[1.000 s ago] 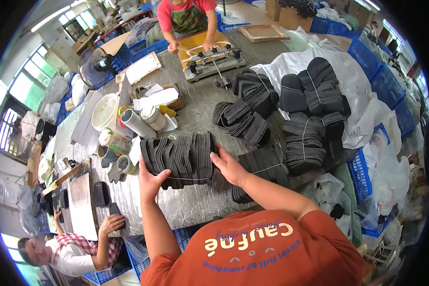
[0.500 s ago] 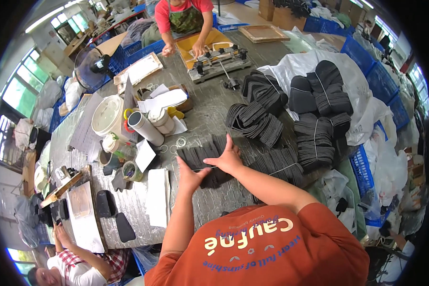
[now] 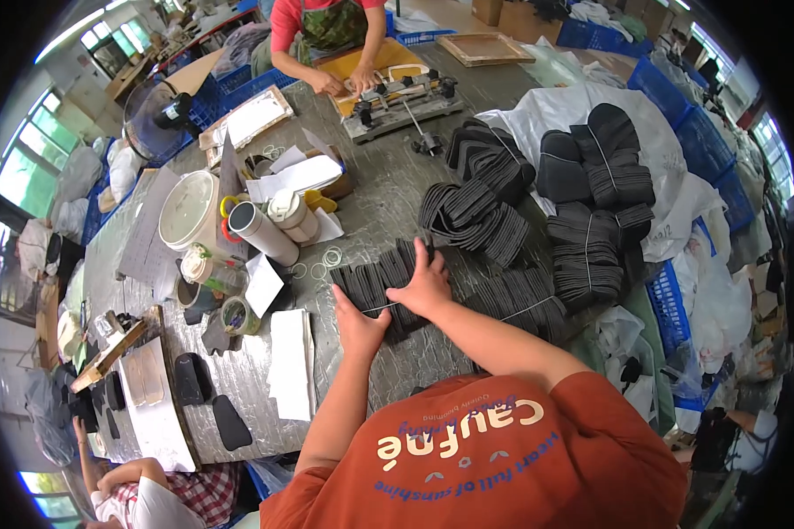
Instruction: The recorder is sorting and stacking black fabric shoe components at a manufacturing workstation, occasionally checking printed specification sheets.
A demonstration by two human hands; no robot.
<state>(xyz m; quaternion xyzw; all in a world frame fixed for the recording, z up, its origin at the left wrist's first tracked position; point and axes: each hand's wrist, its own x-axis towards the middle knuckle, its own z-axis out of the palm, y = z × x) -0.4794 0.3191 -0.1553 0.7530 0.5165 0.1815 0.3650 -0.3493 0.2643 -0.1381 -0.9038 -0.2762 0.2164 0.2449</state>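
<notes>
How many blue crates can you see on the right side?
3, as far as I can tell: one blue crate beside the white sheet, one just below it, and one by the table's edge. More may be hidden behind the bags.

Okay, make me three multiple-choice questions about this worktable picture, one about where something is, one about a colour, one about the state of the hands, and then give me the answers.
1. Where does the white bucket stand relative to the two hands?
A. To the person's left, on the table
B. To the person's right, on the white bags
C. On the floor behind the person

2. What colour are the flat pieces in the stack of flat pieces?
A. White
B. Dark grey to black
C. Red

3. What are the left hand and right hand doing?
A. Both hanging free above the table
B. Only the right one touches something
C. Both are on the same stack

Answers: 1 A, the bucket sits left of the hands on the tabletop. 2 B, the pieces are dark like the bundles nearby. 3 C, both hands close on the one stack.
</notes>
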